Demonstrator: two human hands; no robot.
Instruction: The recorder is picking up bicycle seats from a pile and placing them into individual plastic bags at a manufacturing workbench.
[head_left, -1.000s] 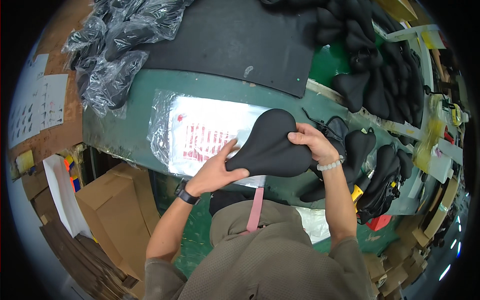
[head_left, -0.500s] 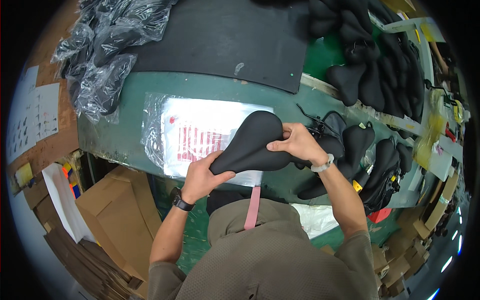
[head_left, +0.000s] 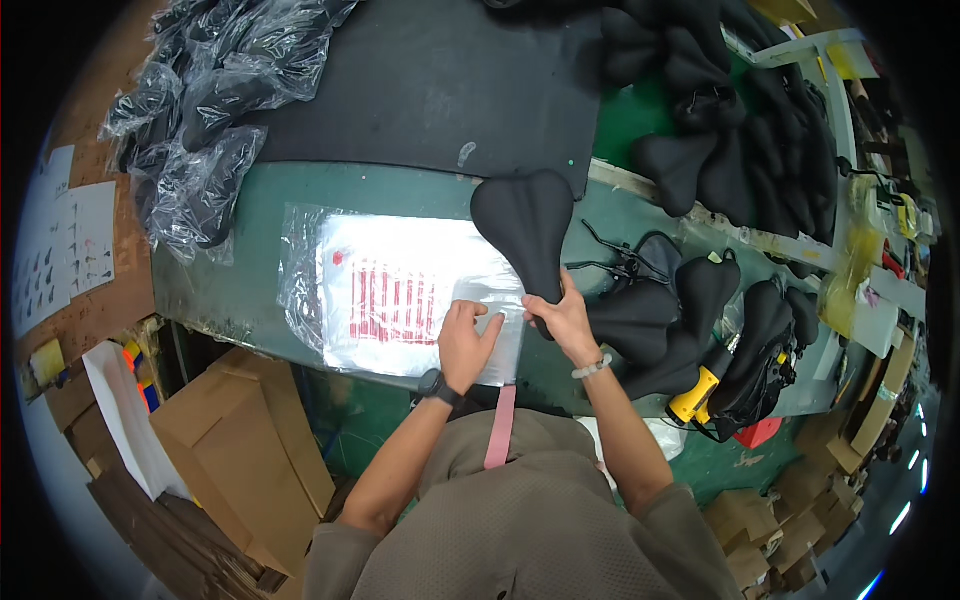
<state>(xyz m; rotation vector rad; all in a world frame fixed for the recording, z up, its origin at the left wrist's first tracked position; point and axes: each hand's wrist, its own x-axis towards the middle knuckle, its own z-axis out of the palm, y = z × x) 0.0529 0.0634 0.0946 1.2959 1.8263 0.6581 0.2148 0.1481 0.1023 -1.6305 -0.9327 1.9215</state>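
- The right hand [head_left: 567, 318] is closed on the narrow nose of a black bike seat [head_left: 525, 220], thumb on one side and fingers wrapped round the other. Half a second ago it gripped the wide end.
- The left hand [head_left: 468, 345] has let go of the nose. Its fingers are loosely bent with the thumb apart, and it seems to hold nothing; whether it touches the plastic beneath cannot be told.
- The seat has swung round: its nose now points back toward the person and its wide end away. It is over the right edge of the plastic bags [head_left: 400, 238], apparently held clear of them.
- So one hand alone now carries the seat, which leaves the left free over the bags.
- The bags lie flat on the green table [head_left: 260, 200], with red print on the top one.
- Just right of the right hand are more loose seats [head_left: 640, 318] and a yellow-handled tool [head_left: 697, 395], less covered by the forearm than before.
- Farther off, a black mat [head_left: 420, 100] lies between plastic-wrapped seats [head_left: 205, 185] and a heap of bare seats [head_left: 680, 165]; these look unchanged.
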